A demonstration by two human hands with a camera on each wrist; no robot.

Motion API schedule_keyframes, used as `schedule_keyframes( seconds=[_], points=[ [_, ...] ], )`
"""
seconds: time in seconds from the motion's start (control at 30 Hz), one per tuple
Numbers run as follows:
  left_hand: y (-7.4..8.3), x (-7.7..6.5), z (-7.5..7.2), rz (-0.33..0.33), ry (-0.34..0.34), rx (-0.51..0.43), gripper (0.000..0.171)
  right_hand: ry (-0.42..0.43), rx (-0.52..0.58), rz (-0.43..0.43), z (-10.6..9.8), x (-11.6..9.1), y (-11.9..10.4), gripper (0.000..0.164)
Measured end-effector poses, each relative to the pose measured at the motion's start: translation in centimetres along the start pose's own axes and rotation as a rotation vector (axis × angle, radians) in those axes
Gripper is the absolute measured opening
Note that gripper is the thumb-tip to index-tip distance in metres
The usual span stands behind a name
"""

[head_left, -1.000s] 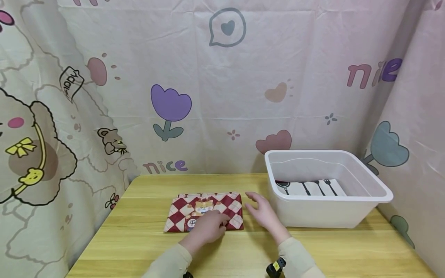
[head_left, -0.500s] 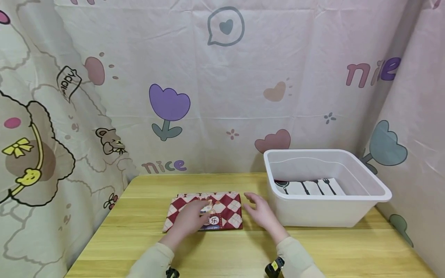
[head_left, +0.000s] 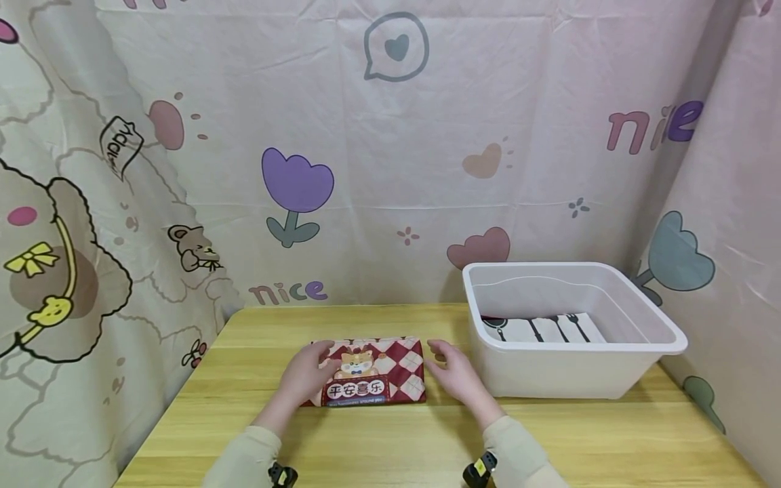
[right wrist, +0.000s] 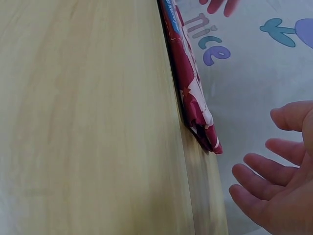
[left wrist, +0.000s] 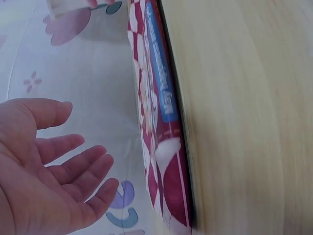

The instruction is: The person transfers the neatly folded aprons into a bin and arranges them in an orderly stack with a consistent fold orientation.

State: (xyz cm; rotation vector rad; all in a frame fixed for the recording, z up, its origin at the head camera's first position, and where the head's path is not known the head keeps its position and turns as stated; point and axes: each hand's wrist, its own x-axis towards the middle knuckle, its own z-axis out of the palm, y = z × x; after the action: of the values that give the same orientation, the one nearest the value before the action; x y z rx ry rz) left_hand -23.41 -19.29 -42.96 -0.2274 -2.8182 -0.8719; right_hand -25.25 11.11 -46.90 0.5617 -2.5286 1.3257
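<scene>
A flat folded cloth (head_left: 399, 369) with red and cream checks lies on the table, printed with a cartoon dog and a line of characters. My left hand (head_left: 307, 373) hovers over its left end, covering part of it in the head view. The left wrist view shows that hand (left wrist: 54, 171) with loosely bent fingers and nothing in them, apart from the cloth (left wrist: 168, 161). Just off the cloth's right edge is my right hand (head_left: 456, 373). In the right wrist view its fingers (right wrist: 266, 171) are spread and relaxed, near the folded corner of the cloth (right wrist: 188, 88).
A white plastic tub (head_left: 549, 369) stands on the wooden table (head_left: 378, 447) to the right of my right hand. Inside it lies a white item (head_left: 564, 330) printed with black kitchen utensils. A patterned curtain (head_left: 378, 149) hangs behind the table and along both sides.
My left hand has moved left across the cloth, from its middle to its left end, uncovering the dog print and characters. My right hand has stayed by the right edge.
</scene>
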Motion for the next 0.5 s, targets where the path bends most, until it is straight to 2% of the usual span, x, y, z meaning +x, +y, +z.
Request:
schedule_keyframes(
  seconds=[0.2, 0.37, 0.5],
  points=[
    [-0.7, -0.2, -1.1, -0.097, 0.005, -0.100, 0.048, -0.022, 0.029, 0.094, 0.3, 0.1, -0.2, 0.043],
    [-1.6, -0.3, -1.7, -0.181, -0.030, -0.184, 0.052, -0.031, 0.054, 0.126, 0.5, 0.2, -0.3, 0.043],
    [-2.5, -0.3, -1.9, -0.228, -0.049, -0.203, 0.055, -0.043, 0.074, 0.153, 0.5, 0.2, -0.3, 0.045]
  ],
)
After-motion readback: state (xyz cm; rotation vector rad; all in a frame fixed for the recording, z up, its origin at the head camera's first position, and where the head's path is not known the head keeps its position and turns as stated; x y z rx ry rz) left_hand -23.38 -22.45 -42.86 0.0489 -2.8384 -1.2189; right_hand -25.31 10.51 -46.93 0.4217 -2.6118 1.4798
